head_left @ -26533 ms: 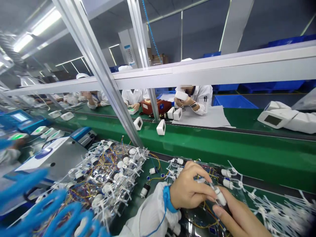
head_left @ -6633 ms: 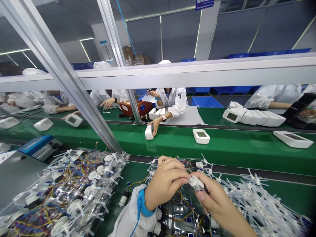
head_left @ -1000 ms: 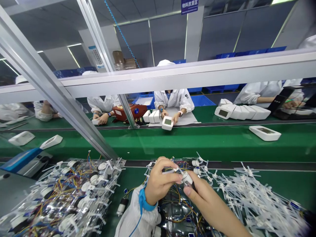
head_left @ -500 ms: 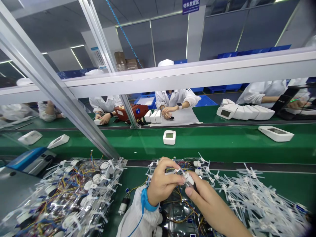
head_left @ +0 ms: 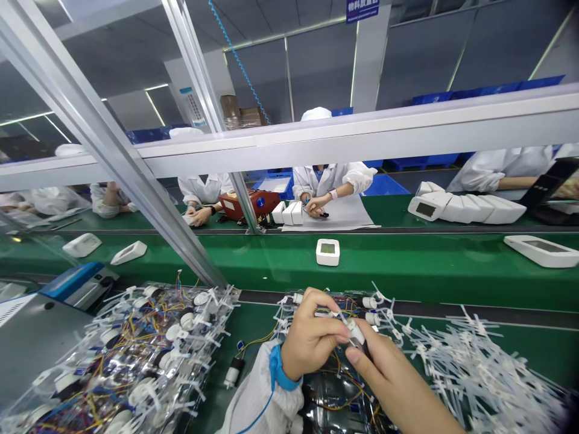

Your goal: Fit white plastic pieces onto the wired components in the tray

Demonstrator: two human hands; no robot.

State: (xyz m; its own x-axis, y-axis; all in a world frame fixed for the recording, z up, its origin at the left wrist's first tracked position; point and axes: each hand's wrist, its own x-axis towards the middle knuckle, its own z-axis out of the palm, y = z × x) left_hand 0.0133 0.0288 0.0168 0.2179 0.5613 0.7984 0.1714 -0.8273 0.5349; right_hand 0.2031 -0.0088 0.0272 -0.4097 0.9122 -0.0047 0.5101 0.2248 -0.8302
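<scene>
Just above the bench, my left hand point(head_left: 314, 334), with a blue wrist strap point(head_left: 281, 369), pinches a translucent white cable tie point(head_left: 342, 317). The tie runs against a small white-and-black cylindrical motor point(head_left: 356, 333), which my right hand point(head_left: 384, 367) grips between thumb and fingers. My fingers partly cover the motor and the tie's loop, so I cannot tell whether the tie is fastened. Beneath both hands lie clear plastic packs point(head_left: 332, 398) with wired motors. Another black-and-white motor point(head_left: 234, 372) with wires rests on the green surface left of my sleeve.
Loose cable ties point(head_left: 479, 374) are heaped at right. Wired motors with ties crowd a clear tray point(head_left: 136, 349) at left, beside a grey-and-blue machine point(head_left: 49, 319). White display units point(head_left: 327, 252) lie on the green conveyor point(head_left: 271, 253). A metal post point(head_left: 149, 199) slants at left; co-workers sit opposite.
My view has turned slightly left, and the units on the conveyor have shifted a little right. My hands keep nearly the same hold. The co-worker opposite has turned a wrist.
</scene>
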